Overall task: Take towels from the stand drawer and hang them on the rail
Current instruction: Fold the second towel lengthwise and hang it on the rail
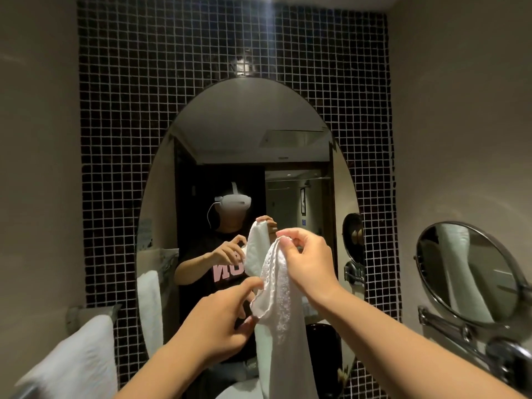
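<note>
Dark tiles (129,110) frame an oval mirror (244,133). I see the right hand (309,269) pinch a white towel (283,335) up high; the left hand (218,321) pinches it lower.

Bathroom, no question. Dark mosaic tile (172,53) wall at 12 o'clock, big oval mirror (250,156) mounted on it. Round shaving mirror (466,272) on chrome swing arm (449,322) at 3 o'clock. White towel (77,358) hanging at 8 o'clock, small shelf (92,311) just above it. Plain beige walls (37,139) either side.
</note>
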{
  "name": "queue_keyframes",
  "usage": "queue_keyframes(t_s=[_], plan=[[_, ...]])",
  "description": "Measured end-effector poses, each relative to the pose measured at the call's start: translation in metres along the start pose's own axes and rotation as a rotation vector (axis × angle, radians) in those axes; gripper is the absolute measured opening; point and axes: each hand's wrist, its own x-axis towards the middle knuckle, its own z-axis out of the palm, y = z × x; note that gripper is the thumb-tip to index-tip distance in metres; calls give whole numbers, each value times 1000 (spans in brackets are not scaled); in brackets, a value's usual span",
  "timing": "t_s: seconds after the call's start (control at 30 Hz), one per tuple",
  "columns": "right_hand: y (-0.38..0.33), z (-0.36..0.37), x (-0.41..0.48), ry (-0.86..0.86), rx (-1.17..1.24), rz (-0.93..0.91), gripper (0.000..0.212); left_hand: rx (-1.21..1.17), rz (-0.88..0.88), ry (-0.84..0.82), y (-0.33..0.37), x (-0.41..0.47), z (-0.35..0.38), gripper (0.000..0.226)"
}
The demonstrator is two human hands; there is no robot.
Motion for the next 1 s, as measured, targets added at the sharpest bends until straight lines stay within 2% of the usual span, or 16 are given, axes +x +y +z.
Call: queue_keyframes(t_s=[0.07,0.17,0.23,0.3,0.37,0.5,0.57,0.77,0.9,1.0], plan=[[3,-1,0,10,-18,-14,16,98,45,58,5,-1,6,49],[6,-6,0,0,-56,-22,17,258,109,44,10,1,13,17],[8,-10,-1,-15,-88,-37,18,276,125,28,15,0,18,23],[11,-15,-1,-21,-109,-54,18,239,117,50,20,-1,22,44],[12,-20,0,-13,-140,-72,18,275,128,111,25,1,26,54],[13,-26,1,-20,-200,-88,18,332,202,188,24,10,32,27],[13,-30,0,-27,-246,-112,19,307,176,193,21,12,28,21],[18,-45,0,-46,-351,-144,21,269,91,296,13,8,11,21],[23,-55,-4,-151,-675,-297,25,151,-158,388,15,6,-4,23],[26,-56,-6,-213,-816,-339,21,110,-205,423,18,5,-13,33]])
